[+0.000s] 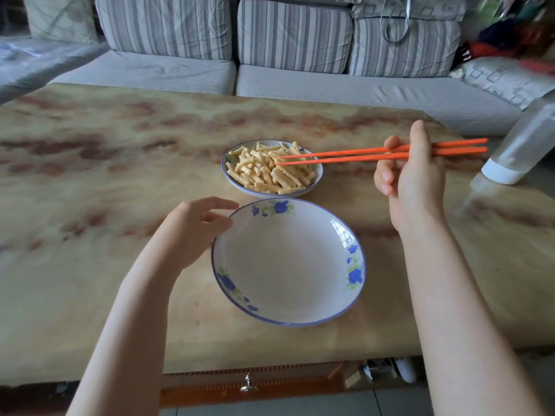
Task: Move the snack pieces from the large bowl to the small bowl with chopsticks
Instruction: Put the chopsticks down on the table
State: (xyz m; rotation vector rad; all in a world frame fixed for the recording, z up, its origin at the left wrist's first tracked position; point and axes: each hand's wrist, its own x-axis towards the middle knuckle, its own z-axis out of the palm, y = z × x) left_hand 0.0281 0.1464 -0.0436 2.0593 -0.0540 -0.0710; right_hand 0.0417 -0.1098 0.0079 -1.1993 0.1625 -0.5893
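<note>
A white bowl with a blue rim (316, 175) at the table's middle is heaped with ridged yellow snack sticks (264, 171). Nearer to me lies a wider, shallow white bowl with blue flowers (356, 276), and nothing is in it. My right hand (414, 175) grips a pair of orange chopsticks (345, 154). Their tips are slightly apart and lie on the right side of the snack pile, with no piece between them. My left hand (192, 232) rests at the flowered bowl's upper left rim, its fingers loosely curled and touching the edge.
The bowls stand on a marble-patterned table (120, 205) with a drawer knob (248, 382) below its near edge. A clear bottle with a white cap (519, 151) lies tilted at the right edge. A striped grey sofa (294, 40) runs behind the table.
</note>
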